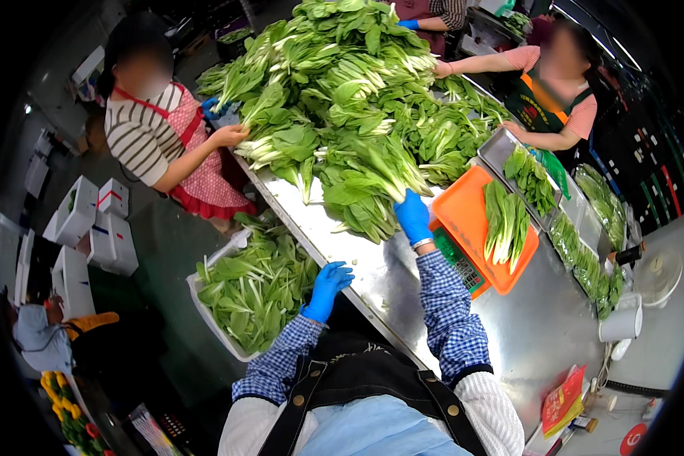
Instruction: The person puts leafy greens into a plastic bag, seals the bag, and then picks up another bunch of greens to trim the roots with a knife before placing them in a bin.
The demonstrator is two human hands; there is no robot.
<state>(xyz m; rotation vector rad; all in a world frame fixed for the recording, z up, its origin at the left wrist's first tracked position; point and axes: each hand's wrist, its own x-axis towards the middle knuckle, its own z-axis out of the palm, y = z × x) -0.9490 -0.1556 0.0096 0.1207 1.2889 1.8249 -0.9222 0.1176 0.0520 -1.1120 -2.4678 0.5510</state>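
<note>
A: On the steel table [403,292], how far along does your sorting look?

B: Early, by my judgement. The big heap of leafy greens [349,99] fills most of the far end, while only two small bunches [505,220] lie on the orange tray [463,213] and a few more on the metal tray [498,148] behind it.

A: Where are your hands?

B: Your right hand [412,215], in a blue glove, reaches the near edge of the heap, fingers curled down onto the stalks; whether it grips one cannot be told. Your left hand [327,289], also gloved, hangs open and empty over the white crate [205,319] of loose leaves beside the table. The hands are well apart.

A: And the counts?

B: Two trays, one crate, one scale [457,262] under the orange tray, one white cup [619,323], three co-workers.
</note>
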